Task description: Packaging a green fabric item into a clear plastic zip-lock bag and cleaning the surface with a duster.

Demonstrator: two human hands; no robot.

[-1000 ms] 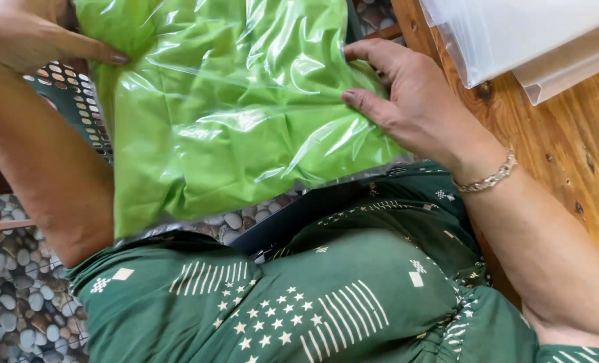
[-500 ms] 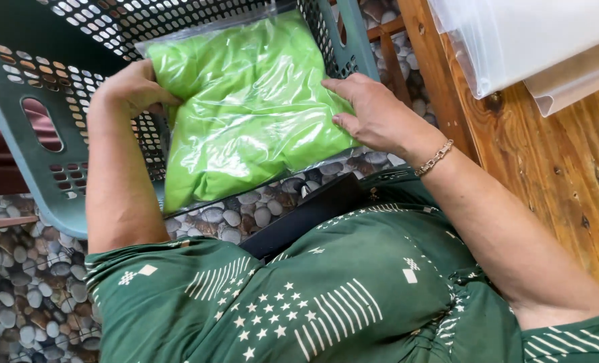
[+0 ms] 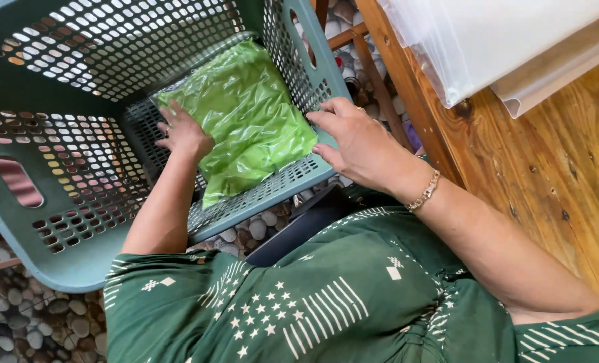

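Green cloth sealed in a clear, crinkled plastic bag [image 3: 246,114] lies flat on the floor of a teal basket [image 3: 64,195], filling most of the floor's right part and reaching up toward the far wall. Nothing else shows in the basket. The left hand [image 3: 184,134] is down inside, palm on the bag's left edge, fingers spread and flat, pressing rather than gripping. The right hand [image 3: 360,141] rests on the basket's right rim, fingers loosely extended and touching the rim near the bag's right corner, closed on nothing; a chain bracelet [image 3: 426,191] circles its wrist. The basket is rigid plastic with walls and floor pierced by rows of small holes and an oval handle slot in the left wall; bare floor remains to the left of the bag. Just right of the basket runs the edge of a knotty wooden table [image 3: 555,175], with pale plastic sheets [image 3: 501,40] lying on it. Pebble flooring [image 3: 17,316] shows beneath.
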